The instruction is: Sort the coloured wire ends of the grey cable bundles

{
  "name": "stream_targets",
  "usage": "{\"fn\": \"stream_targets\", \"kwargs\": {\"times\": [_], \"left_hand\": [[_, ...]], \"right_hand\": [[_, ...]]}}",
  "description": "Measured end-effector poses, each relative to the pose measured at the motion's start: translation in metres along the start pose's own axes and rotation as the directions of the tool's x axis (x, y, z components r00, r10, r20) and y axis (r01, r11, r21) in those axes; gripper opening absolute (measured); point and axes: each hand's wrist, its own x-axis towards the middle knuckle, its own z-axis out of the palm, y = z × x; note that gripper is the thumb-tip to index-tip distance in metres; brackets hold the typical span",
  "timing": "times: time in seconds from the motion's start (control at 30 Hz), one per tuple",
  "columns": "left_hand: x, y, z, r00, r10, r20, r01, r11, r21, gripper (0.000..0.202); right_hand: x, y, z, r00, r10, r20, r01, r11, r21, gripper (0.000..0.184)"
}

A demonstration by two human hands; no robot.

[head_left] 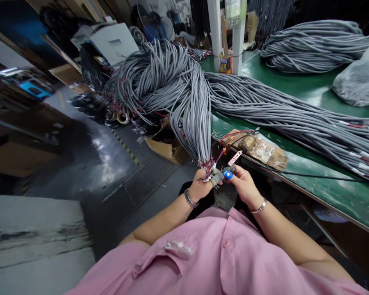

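My left hand (201, 188) is closed around the stripped ends of a thick bundle of grey cables (192, 114), where thin red, white and dark wires (208, 166) fan out. A grey knitted finger cover shows on this hand. Close beside it, my right hand (246, 186) is closed in a pinch, with a blue wrap (228, 175) on the thumb and a grey finger cover. What lies between its fingertips is too small to make out. Just above the right hand is a pale pink strip (235, 158) with dark marks.
More grey cables (279, 104) run along the green table (335, 205) to the right. A wooden block (261, 149) with plastic and red wires sits at the table edge. Behind are a coiled cable bundle (313, 45) and a plastic bag (361, 78). A cardboard box (166, 143) stands below.
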Motion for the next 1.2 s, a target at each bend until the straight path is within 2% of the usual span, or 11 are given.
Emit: {"fn": "stream_targets", "kwargs": {"times": [0.17, 0.23, 0.37, 0.57, 0.8, 1.0, 1.2], "left_hand": [[0.001, 0.008, -0.011, 0.985, 0.020, 0.169, -0.026, 0.999, 0.034, 0.030], [0.001, 0.008, -0.010, 0.991, 0.005, 0.132, -0.007, 1.000, 0.015, 0.030], [-0.002, 0.002, -0.001, 0.998, -0.063, -0.031, 0.061, 0.997, -0.052, 0.030], [-0.003, -0.008, 0.006, 0.986, -0.105, -0.133, 0.088, 0.988, -0.128, 0.028], [-0.002, -0.010, 0.008, 0.977, -0.116, -0.181, 0.094, 0.988, -0.126, 0.030], [-0.001, -0.007, 0.012, 0.968, -0.105, -0.229, 0.068, 0.984, -0.163, 0.031], [-0.001, -0.011, 0.011, 0.972, -0.123, -0.201, 0.080, 0.975, -0.207, 0.027]], "right_hand": [[-0.001, -0.002, 0.002, 0.999, -0.011, 0.041, 0.013, 0.998, -0.059, 0.026], [-0.001, -0.001, 0.003, 1.000, -0.011, 0.019, 0.012, 0.997, -0.073, 0.025], [0.000, 0.003, 0.003, 0.999, -0.018, -0.049, 0.014, 0.997, -0.080, 0.024], [-0.002, 0.006, 0.005, 0.991, 0.023, -0.129, -0.026, 0.999, -0.023, 0.023], [-0.005, 0.010, 0.008, 0.988, 0.059, -0.145, -0.044, 0.994, 0.099, 0.018], [-0.005, 0.014, 0.004, 0.988, 0.060, -0.140, -0.045, 0.993, 0.110, 0.017], [-0.003, 0.019, -0.003, 0.977, 0.074, -0.200, -0.046, 0.989, 0.141, 0.016]]}}
